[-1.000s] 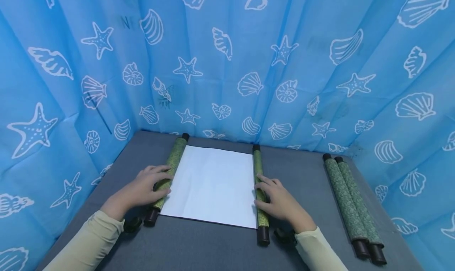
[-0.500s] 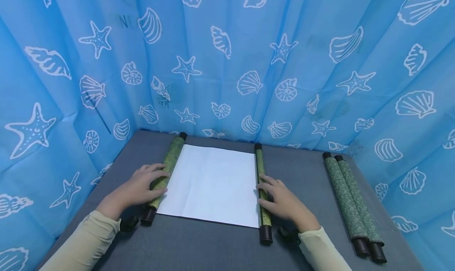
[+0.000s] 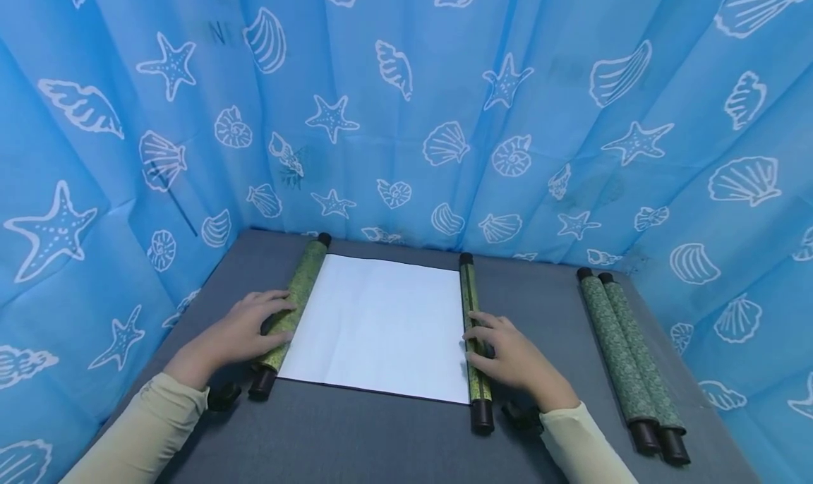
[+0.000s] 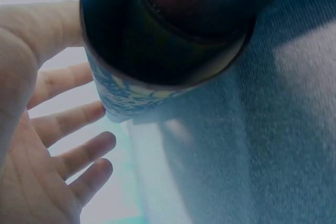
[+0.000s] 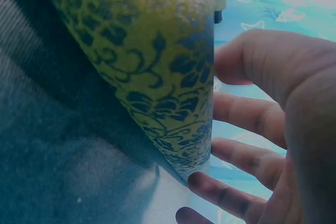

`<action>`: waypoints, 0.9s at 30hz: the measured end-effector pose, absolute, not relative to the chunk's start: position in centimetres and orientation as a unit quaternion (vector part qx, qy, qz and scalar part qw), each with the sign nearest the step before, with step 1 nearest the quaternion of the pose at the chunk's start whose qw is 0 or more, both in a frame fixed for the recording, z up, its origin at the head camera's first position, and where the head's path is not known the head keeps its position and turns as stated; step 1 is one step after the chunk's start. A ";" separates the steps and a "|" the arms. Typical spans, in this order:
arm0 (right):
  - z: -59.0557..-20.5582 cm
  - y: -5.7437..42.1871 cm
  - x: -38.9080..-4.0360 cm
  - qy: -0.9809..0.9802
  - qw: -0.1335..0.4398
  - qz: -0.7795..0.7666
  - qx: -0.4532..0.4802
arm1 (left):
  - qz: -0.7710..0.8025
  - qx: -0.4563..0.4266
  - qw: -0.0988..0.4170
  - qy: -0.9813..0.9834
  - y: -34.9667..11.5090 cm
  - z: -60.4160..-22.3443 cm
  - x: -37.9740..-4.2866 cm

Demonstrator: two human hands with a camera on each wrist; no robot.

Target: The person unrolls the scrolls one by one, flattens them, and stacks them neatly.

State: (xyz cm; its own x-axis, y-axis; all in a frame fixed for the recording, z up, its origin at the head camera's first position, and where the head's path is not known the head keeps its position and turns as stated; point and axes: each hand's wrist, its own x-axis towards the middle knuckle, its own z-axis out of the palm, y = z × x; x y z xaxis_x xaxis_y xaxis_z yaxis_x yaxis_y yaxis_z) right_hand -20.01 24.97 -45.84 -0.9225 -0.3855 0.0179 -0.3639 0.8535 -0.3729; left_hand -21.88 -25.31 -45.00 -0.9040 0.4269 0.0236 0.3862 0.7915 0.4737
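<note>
A scroll lies partly unrolled on the grey table, its blank white sheet (image 3: 375, 329) between two yellow-green patterned rolls with dark end knobs. My left hand (image 3: 238, 329) rests across the left roll (image 3: 305, 272). In the left wrist view, the thumb and some fingers (image 4: 68, 121) touch that roll's side (image 4: 131, 95), and the other fingers spread free. My right hand (image 3: 508, 353) lies at the thinner right roll (image 3: 470, 286), fingertips on it. Its fingers (image 5: 247, 161) are spread and nearly straight along the flowered roll (image 5: 168, 87) in the right wrist view.
Two more rolled green scrolls (image 3: 619, 350) lie side by side at the table's right. Blue curtains (image 3: 394, 152) with white shells and starfish stand behind the grey table (image 3: 356, 434) and on both sides. Dark devices sit at both wrists.
The left roll and left hand have shifted a little left, the right roll and right hand a little right. The white sheet between them shows wider.
</note>
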 end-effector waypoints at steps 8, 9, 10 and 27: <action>-45.6 26.0 -20.0 0.959 0.014 -0.195 -0.204 | 0.244 0.214 0.037 0.945 -26.0 -45.2 -22.0; -45.6 26.1 -19.9 0.958 0.013 -0.196 -0.207 | 0.245 0.212 0.039 0.945 -26.1 -45.4 -22.1; -45.5 26.2 -20.0 0.958 0.012 -0.196 -0.209 | 0.245 0.211 0.040 0.946 -26.2 -45.5 -22.1; -46.1 26.8 -19.6 0.951 0.027 -0.224 -0.212 | 0.256 0.219 0.040 0.941 -27.1 -45.3 -21.7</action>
